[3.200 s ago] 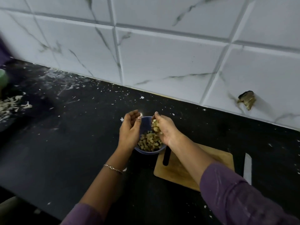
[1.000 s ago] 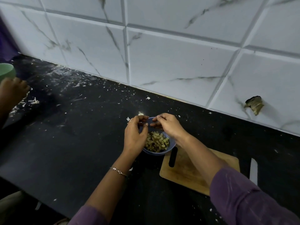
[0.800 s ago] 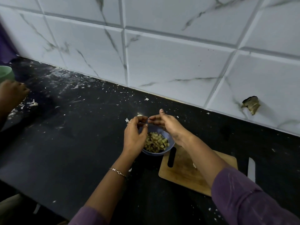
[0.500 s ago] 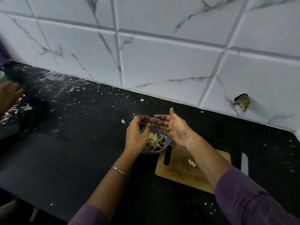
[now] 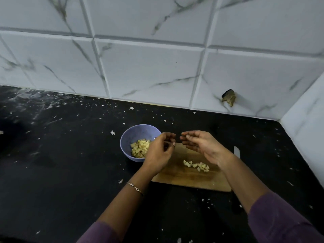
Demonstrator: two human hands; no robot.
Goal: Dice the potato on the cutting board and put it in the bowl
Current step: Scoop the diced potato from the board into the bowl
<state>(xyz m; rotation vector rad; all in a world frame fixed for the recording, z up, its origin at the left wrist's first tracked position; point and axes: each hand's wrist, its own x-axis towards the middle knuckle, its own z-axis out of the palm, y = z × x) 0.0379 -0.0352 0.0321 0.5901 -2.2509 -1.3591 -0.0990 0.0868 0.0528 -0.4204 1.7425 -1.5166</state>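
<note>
Dicing looks done: most potato cubes (image 5: 140, 149) are in the bowl (image 5: 133, 134), with a small pile (image 5: 196, 166) not yet moved off the cutting board (image 5: 184, 178). Left hand (image 5: 159, 151) and right hand (image 5: 205, 146) hover above the board, fingers loosely curled, nothing visible in either. What's left is getting that pile into the bowl.

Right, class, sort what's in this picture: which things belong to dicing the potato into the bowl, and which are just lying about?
Part of the job:
bowl
diced potato in it
potato pieces left on the board
cutting board
knife

Just lying about:
white scraps on the counter
hole in the wall tile
</note>
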